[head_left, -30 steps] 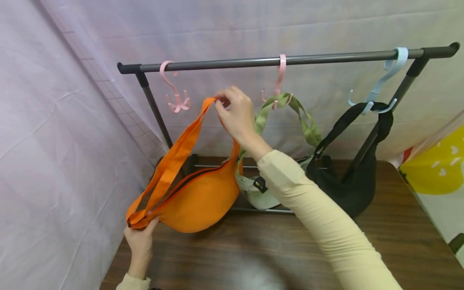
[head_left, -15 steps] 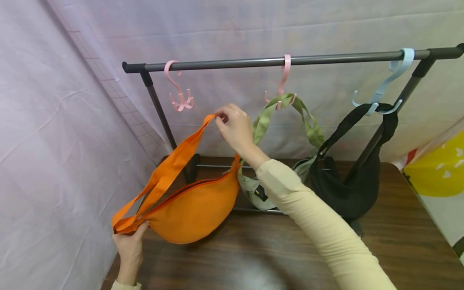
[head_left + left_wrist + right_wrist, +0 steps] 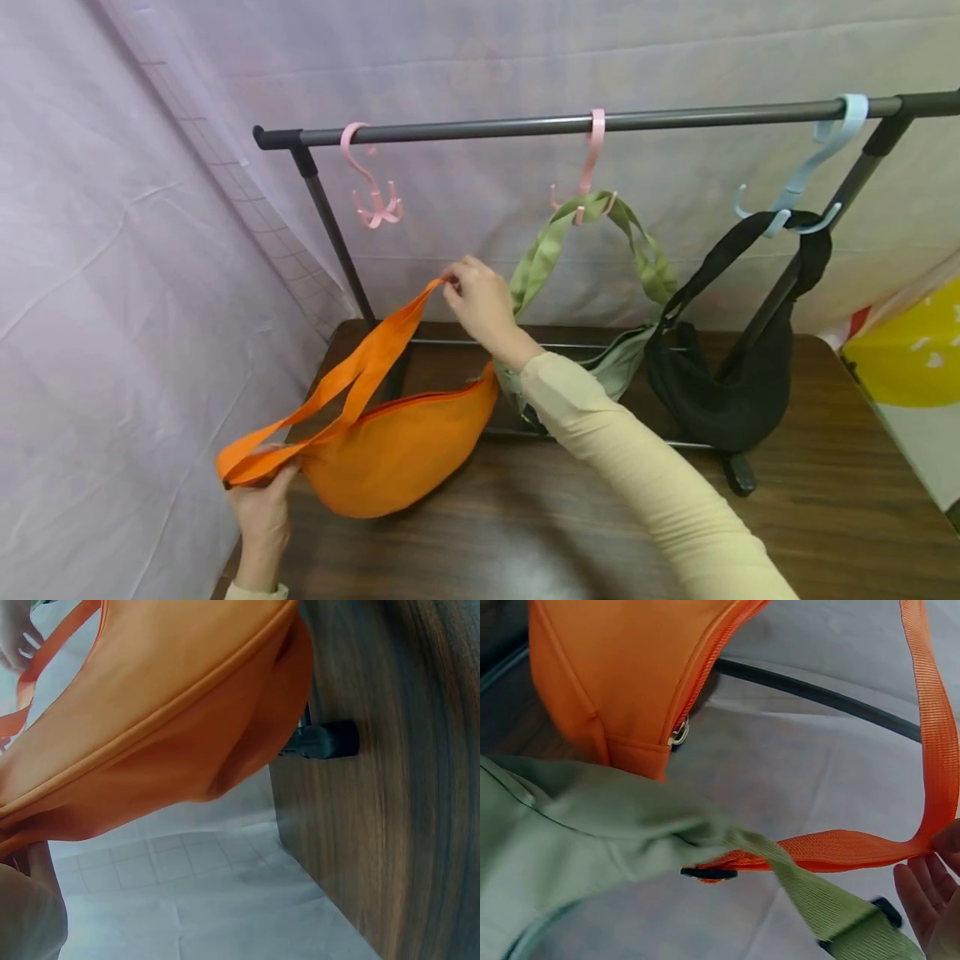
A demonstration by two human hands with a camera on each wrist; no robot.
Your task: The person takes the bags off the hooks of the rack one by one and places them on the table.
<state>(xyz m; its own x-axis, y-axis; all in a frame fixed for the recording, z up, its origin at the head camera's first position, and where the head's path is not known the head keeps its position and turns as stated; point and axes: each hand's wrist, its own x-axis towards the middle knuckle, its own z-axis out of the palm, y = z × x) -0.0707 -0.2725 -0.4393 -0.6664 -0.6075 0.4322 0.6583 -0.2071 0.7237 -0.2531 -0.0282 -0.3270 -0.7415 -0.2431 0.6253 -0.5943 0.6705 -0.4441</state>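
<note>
The orange bag (image 3: 397, 446) sits low over the wooden tabletop (image 3: 525, 533), off the rack. The person's right hand (image 3: 480, 300) pinches the top of the orange strap (image 3: 375, 358) and holds it up, below the empty pink hook (image 3: 372, 200) on the rail (image 3: 570, 125). The left hand (image 3: 258, 517) grips the bag's left end where the strap joins; its fingers are mostly hidden behind the fabric, and in the left wrist view only a blurry bit of it (image 3: 26, 900) shows. The right wrist view catches just the fingertips (image 3: 930, 892) at the frame edge, so the pinch itself is hard to make out there. A green bag (image 3: 600, 367) hangs from the middle pink hook (image 3: 588, 167), partly covered by the sleeve (image 3: 637, 475). A black bag (image 3: 735, 392) hangs from the blue hook (image 3: 810, 175). The rail's right end is cut off.
</note>
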